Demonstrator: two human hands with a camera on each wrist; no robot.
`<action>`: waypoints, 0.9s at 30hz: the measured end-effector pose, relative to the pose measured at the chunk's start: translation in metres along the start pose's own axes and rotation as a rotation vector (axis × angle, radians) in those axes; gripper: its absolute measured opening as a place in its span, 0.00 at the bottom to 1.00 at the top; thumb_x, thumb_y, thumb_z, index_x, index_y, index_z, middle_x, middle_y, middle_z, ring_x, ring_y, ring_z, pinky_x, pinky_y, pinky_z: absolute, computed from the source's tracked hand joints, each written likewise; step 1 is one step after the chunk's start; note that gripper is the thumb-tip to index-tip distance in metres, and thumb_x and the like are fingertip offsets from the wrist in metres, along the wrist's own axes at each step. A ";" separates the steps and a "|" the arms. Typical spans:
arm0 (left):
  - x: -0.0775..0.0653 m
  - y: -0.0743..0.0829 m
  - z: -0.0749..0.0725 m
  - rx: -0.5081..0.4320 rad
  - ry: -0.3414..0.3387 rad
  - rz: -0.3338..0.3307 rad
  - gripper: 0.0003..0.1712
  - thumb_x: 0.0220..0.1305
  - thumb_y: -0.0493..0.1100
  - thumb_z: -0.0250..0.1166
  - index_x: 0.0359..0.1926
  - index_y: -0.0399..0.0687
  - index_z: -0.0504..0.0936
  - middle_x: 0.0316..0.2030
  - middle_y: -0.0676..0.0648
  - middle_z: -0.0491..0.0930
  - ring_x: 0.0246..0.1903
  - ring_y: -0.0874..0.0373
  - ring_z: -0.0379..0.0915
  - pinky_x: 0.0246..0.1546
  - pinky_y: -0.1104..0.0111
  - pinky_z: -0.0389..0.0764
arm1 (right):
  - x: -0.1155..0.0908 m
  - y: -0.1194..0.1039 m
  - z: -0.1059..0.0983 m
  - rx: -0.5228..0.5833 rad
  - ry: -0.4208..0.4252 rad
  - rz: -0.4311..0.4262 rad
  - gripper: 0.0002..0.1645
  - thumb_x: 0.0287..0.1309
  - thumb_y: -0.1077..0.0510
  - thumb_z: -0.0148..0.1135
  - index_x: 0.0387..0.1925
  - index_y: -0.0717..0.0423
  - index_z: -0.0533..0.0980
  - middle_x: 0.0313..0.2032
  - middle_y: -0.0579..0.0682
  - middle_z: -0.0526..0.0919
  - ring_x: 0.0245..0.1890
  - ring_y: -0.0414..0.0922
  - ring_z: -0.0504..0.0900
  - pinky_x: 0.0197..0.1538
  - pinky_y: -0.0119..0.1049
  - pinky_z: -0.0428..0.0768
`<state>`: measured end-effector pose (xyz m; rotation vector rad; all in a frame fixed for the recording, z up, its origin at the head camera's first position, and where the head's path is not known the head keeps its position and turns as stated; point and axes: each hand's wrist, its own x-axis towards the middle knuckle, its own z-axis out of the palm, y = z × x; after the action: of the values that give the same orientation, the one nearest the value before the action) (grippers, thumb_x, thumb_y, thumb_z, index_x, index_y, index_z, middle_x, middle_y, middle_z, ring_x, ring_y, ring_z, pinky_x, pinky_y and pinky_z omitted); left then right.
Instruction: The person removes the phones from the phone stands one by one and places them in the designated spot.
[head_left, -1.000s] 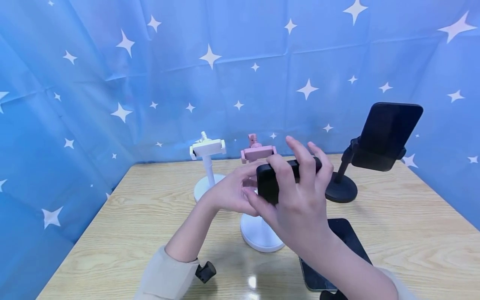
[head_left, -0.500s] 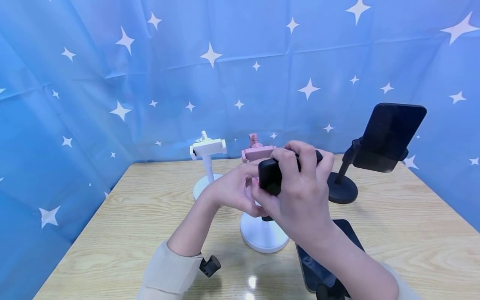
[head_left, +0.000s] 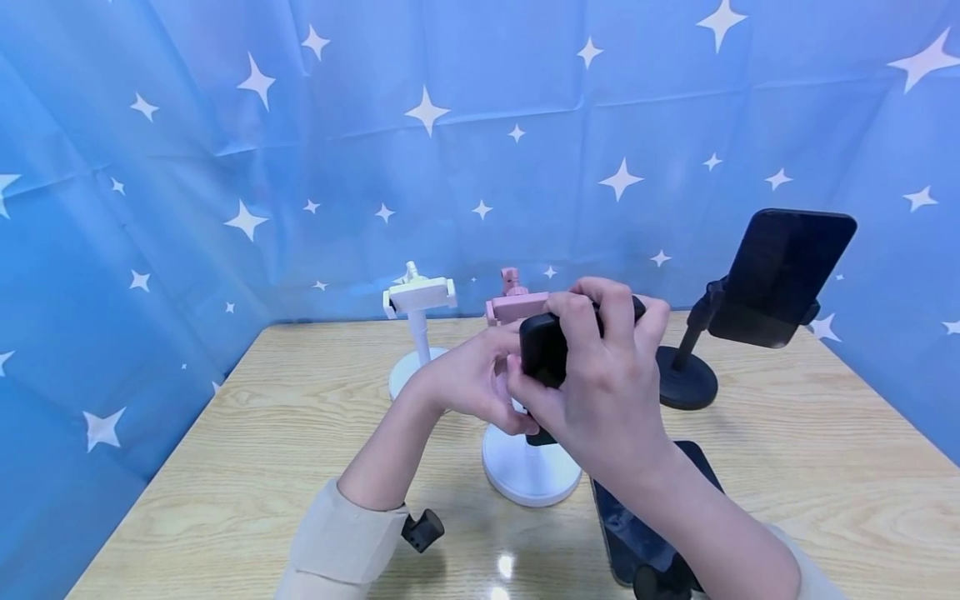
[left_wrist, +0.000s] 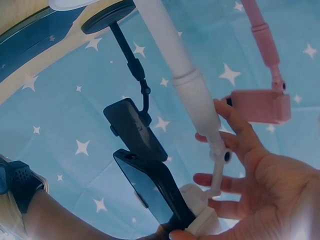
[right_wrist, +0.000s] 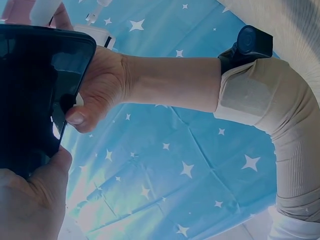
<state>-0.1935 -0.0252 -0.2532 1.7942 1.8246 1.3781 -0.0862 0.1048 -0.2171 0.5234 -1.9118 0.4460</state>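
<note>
My right hand [head_left: 611,383] grips a black smartphone [head_left: 542,346] along its edges, fingers curled over the top. In the left wrist view the smartphone [left_wrist: 155,190] sits tilted at the white holder clamp [left_wrist: 204,222] of a phone stand. That stand's round white base [head_left: 528,475] rests on the table below both hands. My left hand [head_left: 472,379] holds the clamp; in the left wrist view its fingers [left_wrist: 235,125] reach behind the stand's neck [left_wrist: 197,100] and the thumb is at the clamp beside the phone. The head view hides most of the clamp behind my hands.
Behind stand a second white phone stand [head_left: 418,293] and a pink one [head_left: 517,307]. At the right, a black stand [head_left: 686,379] bears a phone [head_left: 783,275]. Another dark phone [head_left: 630,533] lies on the wooden table [head_left: 225,483] under my right forearm. A blue star-printed cloth [head_left: 480,167] hangs behind.
My right fingers, raised and spread a second ago, have curled down over the phone's top edge. The phone's lower end now shows beneath my hands. My left hand has hardly moved.
</note>
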 end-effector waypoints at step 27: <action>-0.001 -0.002 -0.002 -0.147 -0.034 0.041 0.33 0.24 0.26 0.78 0.40 0.28 0.78 0.47 0.38 0.68 0.50 0.54 0.64 0.51 0.59 0.73 | -0.002 0.005 -0.007 0.120 -0.057 -0.067 0.23 0.51 0.47 0.55 0.39 0.62 0.68 0.40 0.64 0.68 0.41 0.57 0.68 0.39 0.54 0.57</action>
<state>-0.1957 -0.0264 -0.2537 1.7776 1.6330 1.4472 -0.0834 0.1130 -0.2170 0.6831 -1.9243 0.5096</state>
